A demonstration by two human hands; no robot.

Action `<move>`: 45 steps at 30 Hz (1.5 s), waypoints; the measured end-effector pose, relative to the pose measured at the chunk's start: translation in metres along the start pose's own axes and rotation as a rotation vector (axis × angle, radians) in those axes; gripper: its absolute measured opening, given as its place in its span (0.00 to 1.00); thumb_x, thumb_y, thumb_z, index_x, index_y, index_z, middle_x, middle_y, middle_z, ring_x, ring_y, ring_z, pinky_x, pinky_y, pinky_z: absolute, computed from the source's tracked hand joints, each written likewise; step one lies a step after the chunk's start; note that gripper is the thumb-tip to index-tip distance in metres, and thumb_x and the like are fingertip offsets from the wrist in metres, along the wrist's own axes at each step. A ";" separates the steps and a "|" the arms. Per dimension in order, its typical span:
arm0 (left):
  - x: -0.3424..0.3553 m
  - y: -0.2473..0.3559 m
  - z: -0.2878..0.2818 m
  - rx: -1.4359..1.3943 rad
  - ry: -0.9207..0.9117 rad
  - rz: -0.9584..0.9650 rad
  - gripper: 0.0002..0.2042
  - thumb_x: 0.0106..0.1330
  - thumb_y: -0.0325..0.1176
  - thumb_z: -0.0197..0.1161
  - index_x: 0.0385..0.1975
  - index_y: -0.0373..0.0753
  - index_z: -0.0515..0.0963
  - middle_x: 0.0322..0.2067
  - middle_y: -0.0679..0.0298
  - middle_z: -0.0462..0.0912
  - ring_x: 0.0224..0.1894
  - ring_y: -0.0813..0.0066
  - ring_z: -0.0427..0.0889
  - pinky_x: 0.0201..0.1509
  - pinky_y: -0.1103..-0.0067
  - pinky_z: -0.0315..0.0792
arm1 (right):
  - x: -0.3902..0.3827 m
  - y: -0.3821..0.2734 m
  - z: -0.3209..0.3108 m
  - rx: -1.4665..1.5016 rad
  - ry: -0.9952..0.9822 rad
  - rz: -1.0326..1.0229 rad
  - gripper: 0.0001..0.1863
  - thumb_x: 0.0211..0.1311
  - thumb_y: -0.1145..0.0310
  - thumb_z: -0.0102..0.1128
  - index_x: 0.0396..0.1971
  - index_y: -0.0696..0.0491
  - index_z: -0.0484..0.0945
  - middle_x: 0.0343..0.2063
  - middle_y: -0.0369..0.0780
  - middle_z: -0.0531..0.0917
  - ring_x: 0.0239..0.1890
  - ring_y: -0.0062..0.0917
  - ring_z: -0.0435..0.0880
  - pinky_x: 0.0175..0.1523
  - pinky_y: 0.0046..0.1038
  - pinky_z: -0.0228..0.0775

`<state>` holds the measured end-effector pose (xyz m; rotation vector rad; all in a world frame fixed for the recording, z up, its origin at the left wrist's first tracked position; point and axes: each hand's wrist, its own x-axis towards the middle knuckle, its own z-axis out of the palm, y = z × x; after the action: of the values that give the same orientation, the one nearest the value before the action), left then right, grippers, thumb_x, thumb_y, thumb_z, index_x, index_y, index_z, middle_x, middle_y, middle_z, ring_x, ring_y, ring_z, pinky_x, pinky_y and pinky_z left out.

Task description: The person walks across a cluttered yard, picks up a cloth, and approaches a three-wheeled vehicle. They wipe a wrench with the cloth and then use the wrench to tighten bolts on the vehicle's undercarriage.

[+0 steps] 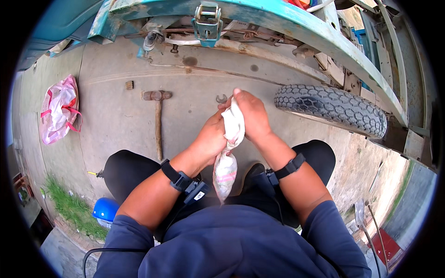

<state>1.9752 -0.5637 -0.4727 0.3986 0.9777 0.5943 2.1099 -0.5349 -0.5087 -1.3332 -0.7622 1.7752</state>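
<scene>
My left hand (212, 132) grips a twisted white cloth (234, 123), whose bulging lower part with pink stripes hangs down between my forearms. My right hand (251, 116) is closed on the cloth's upper end, thumb raised at the top. A wrench head (221, 98) shows just past my left fingers; whether it rests on the ground or is held is unclear. A hammer (158, 120) with a wooden handle lies on the concrete to the left of my hands, and a small brownish block (129, 85) lies farther left.
A teal metal frame (296, 28) arches across the top, with a tire (329, 104) low at right. A pink-and-white bag (59, 111) lies at left. A blue helmet (104, 208) sits by grass (65, 204) at lower left. Metal rods (373, 222) are at lower right.
</scene>
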 end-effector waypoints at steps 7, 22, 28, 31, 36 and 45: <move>0.015 -0.008 -0.003 0.298 0.085 0.482 0.17 0.74 0.39 0.54 0.54 0.34 0.71 0.38 0.63 0.81 0.40 0.78 0.78 0.44 0.79 0.74 | 0.016 0.013 -0.005 0.466 0.052 0.323 0.23 0.66 0.46 0.57 0.34 0.54 0.78 0.30 0.39 0.83 0.31 0.28 0.82 0.39 0.32 0.77; 0.018 -0.023 0.006 1.411 0.355 0.615 0.27 0.60 0.29 0.59 0.60 0.33 0.61 0.43 0.45 0.74 0.40 0.42 0.78 0.39 0.59 0.74 | -0.004 0.002 0.007 0.218 0.156 0.172 0.20 0.71 0.55 0.54 0.51 0.55 0.69 0.45 0.42 0.79 0.47 0.24 0.78 0.49 0.27 0.73; -0.001 -0.020 0.019 1.425 0.129 0.530 0.35 0.59 0.30 0.62 0.67 0.37 0.56 0.44 0.44 0.75 0.37 0.41 0.79 0.41 0.58 0.75 | 0.015 -0.019 -0.030 0.370 0.287 0.236 0.22 0.73 0.52 0.47 0.34 0.58 0.76 0.26 0.43 0.80 0.29 0.28 0.80 0.36 0.29 0.75; 0.015 -0.036 -0.027 1.167 0.055 0.345 0.27 0.60 0.28 0.61 0.61 0.35 0.66 0.44 0.49 0.80 0.38 0.54 0.83 0.43 0.67 0.77 | 0.018 -0.041 -0.033 0.541 0.304 0.298 0.25 0.73 0.49 0.46 0.30 0.59 0.75 0.19 0.46 0.80 0.20 0.33 0.80 0.28 0.36 0.77; 0.035 -0.014 -0.052 0.567 0.237 -0.028 0.18 0.60 0.22 0.56 0.52 0.33 0.73 0.44 0.53 0.80 0.42 0.66 0.83 0.45 0.75 0.77 | 0.007 -0.045 -0.047 0.462 0.051 0.323 0.17 0.68 0.57 0.55 0.30 0.58 0.78 0.24 0.42 0.81 0.25 0.30 0.82 0.33 0.34 0.77; 0.050 -0.026 -0.044 -0.321 0.133 0.083 0.15 0.72 0.32 0.53 0.55 0.35 0.67 0.45 0.57 0.78 0.45 0.63 0.81 0.49 0.72 0.78 | 0.000 0.021 -0.012 -0.563 -0.135 -0.256 0.29 0.60 0.61 0.61 0.60 0.54 0.68 0.55 0.47 0.72 0.58 0.35 0.72 0.64 0.34 0.64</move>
<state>1.9661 -0.5502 -0.5418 0.1147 0.9755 0.8470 2.1164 -0.5457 -0.5293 -1.3891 -1.5179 1.5095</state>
